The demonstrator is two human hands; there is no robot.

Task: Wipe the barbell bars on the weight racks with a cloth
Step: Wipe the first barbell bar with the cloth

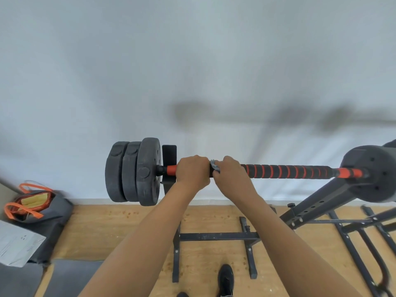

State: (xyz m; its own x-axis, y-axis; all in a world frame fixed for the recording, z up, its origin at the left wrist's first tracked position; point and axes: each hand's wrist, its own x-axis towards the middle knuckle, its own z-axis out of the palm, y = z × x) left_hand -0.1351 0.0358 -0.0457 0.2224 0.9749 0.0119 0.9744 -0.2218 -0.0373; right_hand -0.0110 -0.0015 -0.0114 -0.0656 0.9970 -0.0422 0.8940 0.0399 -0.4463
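A barbell bar (287, 171) with black and orange spiral grip lies level across black rack stands. Three black weight plates (134, 171) sit on its left end, and another plate (370, 173) on the right end. My left hand (191, 170) is wrapped around the bar just right of the left rack cradle (169, 153). My right hand (230, 171) sits right beside it, pressing a small grey-blue cloth (214, 165) against the bar. Only a bit of the cloth shows between my hands.
A white wall stands right behind the bar. The left rack base (216, 236) rests on the wooden floor below my arms; the right rack frame (317, 204) slants at right. A grey bag with orange straps (34, 204) sits at left. My black shoe (226, 278) is beneath.
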